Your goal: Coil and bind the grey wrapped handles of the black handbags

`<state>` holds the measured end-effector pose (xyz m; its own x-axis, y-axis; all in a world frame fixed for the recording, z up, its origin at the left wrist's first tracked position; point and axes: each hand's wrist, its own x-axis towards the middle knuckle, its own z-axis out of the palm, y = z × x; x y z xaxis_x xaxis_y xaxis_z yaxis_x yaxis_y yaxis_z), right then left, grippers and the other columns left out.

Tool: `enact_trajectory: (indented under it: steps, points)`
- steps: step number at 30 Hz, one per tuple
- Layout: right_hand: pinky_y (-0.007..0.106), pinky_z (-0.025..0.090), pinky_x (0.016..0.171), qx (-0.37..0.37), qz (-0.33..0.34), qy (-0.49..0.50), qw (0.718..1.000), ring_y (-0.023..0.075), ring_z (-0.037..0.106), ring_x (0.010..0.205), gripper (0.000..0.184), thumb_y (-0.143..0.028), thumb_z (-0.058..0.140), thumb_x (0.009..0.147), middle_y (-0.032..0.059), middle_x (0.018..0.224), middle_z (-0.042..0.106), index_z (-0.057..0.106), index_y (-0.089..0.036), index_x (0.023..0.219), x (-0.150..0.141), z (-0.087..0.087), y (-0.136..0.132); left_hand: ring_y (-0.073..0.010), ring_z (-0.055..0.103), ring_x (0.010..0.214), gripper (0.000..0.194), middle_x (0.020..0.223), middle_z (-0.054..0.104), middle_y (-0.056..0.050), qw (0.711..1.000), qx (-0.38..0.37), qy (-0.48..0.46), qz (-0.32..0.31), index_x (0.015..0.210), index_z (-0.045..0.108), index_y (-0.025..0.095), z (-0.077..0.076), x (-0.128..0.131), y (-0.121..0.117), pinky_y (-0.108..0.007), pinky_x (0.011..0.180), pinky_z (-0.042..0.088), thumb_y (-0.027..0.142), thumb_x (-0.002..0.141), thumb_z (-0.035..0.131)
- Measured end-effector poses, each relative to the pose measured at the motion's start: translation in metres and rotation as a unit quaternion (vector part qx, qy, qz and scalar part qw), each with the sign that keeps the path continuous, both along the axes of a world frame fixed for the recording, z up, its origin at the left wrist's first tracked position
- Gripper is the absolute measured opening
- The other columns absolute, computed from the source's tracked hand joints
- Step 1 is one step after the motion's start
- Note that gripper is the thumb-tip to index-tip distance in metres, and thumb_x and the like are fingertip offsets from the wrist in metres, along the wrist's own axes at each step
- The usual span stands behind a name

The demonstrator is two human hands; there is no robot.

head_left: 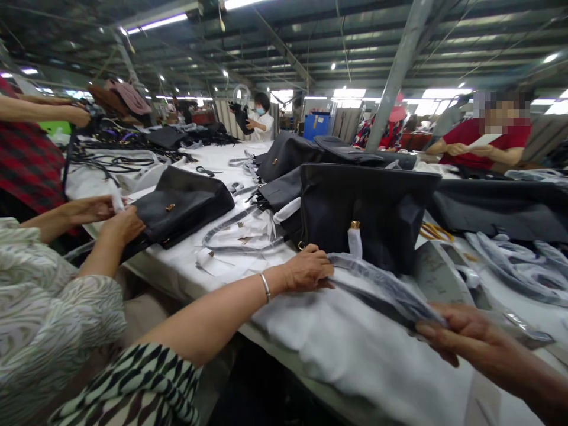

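A black handbag (328, 201) stands upright on the white-covered table, with a gold clasp (354, 225) and a white strip hanging below it. In front of the bag runs a dark bag strap (381, 278) wrapped in clear plastic. My left hand (308, 269), with a silver bangle at the wrist, is closed on the strap's left end, close to the bag's lower left corner. Toward the right, my right hand (457, 334) grips the strap's other part between thumb and fingers. The strap stretches between both hands, just above the table.
At left, a co-worker's hands (119, 219) handle another black bag (186, 201). Scissors (207, 171) and paper scraps (248, 231) lie on the table. More black bags (288, 157) are piled behind. Wrapped straps (523, 266) and a grey box (439, 269) are at right.
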<state>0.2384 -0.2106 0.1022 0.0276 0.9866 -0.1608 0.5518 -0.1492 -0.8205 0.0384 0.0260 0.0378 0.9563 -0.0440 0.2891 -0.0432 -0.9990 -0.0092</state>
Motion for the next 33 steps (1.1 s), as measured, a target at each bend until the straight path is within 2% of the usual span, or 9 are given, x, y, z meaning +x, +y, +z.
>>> enact_trajectory:
  steps: [3,6,12,16,19,21,24,29,33]
  points:
    - [0.023,0.042,0.055,-0.031,0.105,-0.118,0.987,0.0127,0.053,0.06,0.038,-0.048,0.042,0.094,0.0008,0.069,0.057,0.056,-0.02,0.073,-0.024,-0.01,-0.003,-0.0213,0.052,0.101,0.017,0.1,0.064,-0.007,0.998,0.048,0.03,-0.018,0.091,0.062,0.018,-0.001,-0.026,0.019,-0.037,0.099,0.032,0.034,0.089,0.055]
    - [0.025,0.041,0.062,0.0,0.163,-0.302,0.939,0.0168,0.061,0.068,0.017,-0.028,0.045,0.093,0.0025,0.075,0.064,0.057,-0.021,0.084,-0.054,-0.031,0.0,-0.02,0.05,0.107,0.018,0.105,0.066,-0.005,0.997,0.035,0.056,-0.026,0.098,0.063,0.021,0.007,-0.048,0.034,-0.035,0.101,0.031,0.015,0.086,0.051]
    - [0.028,0.033,0.056,0.128,0.119,-0.541,0.823,0.0193,0.061,0.059,0.022,0.001,0.043,0.079,0.0021,0.062,0.061,0.047,-0.021,0.082,-0.085,-0.059,0.014,-0.0185,0.057,0.101,0.029,0.085,0.07,0.0,0.995,-0.048,0.045,0.079,0.076,0.069,0.021,0.035,-0.062,0.065,-0.03,0.094,0.04,-0.001,0.068,0.052]
    - [0.03,0.036,0.059,0.152,0.103,-0.576,0.797,0.0203,0.062,0.059,0.028,0.005,0.042,0.076,0.0026,0.064,0.062,0.043,-0.021,0.087,-0.092,-0.064,0.016,-0.0175,0.06,0.089,0.034,0.093,0.069,-0.006,0.981,-0.063,-0.038,0.177,0.091,0.069,0.016,0.049,-0.058,0.036,-0.031,0.084,0.046,0.0,0.078,0.041]
    - [0.03,0.04,0.06,0.145,0.094,-0.57,0.803,0.0214,0.064,0.061,0.028,0.004,0.043,0.075,0.0038,0.066,0.064,0.047,-0.019,0.09,-0.093,-0.073,0.017,-0.0216,0.06,0.099,0.03,0.112,0.065,-0.011,0.98,-0.093,-0.09,0.151,0.117,0.058,0.015,0.049,-0.055,-0.028,-0.035,0.087,0.048,0.025,0.091,0.049]
    - [0.03,0.043,0.06,0.133,0.09,-0.541,0.825,0.022,0.066,0.062,0.022,-0.001,0.044,0.077,0.0054,0.068,0.067,0.052,-0.018,0.088,-0.089,-0.079,0.018,-0.026,0.061,0.098,0.063,0.111,0.064,-0.013,0.993,-0.101,-0.042,0.042,0.129,0.047,0.012,0.039,-0.052,-0.073,-0.038,0.084,0.05,0.054,0.083,0.06]
    - [0.03,0.05,0.064,0.109,0.106,-0.446,0.882,0.0225,0.068,0.069,0.013,-0.014,0.051,0.08,0.0074,0.079,0.071,0.062,-0.018,0.086,-0.071,-0.081,0.015,-0.0243,0.064,0.082,0.059,0.1,0.065,-0.011,0.998,-0.048,0.02,0.022,0.134,0.037,0.013,0.011,-0.041,-0.112,-0.037,0.068,0.051,0.048,0.089,0.052]
    - [0.038,0.052,0.092,0.127,0.056,-0.308,0.941,0.0283,0.063,0.107,0.043,-0.048,0.06,0.08,0.0097,0.121,0.066,0.063,-0.025,0.117,-0.015,-0.06,0.01,-0.022,0.061,0.075,0.013,0.085,0.06,-0.005,0.999,0.036,0.008,0.023,0.096,0.055,0.015,-0.018,-0.027,-0.105,-0.035,0.057,0.049,0.023,0.088,0.05]
    - [0.044,0.053,0.09,0.11,-0.041,-0.292,0.949,0.03,0.065,0.103,0.042,-0.055,0.049,0.086,0.0088,0.113,0.069,0.066,-0.025,0.108,0.012,-0.045,0.035,-0.0207,0.06,0.069,0.009,0.081,0.06,-0.006,0.999,0.038,-0.015,-0.028,0.087,0.057,0.015,-0.015,-0.025,-0.099,-0.035,0.053,0.047,0.024,0.085,0.054]
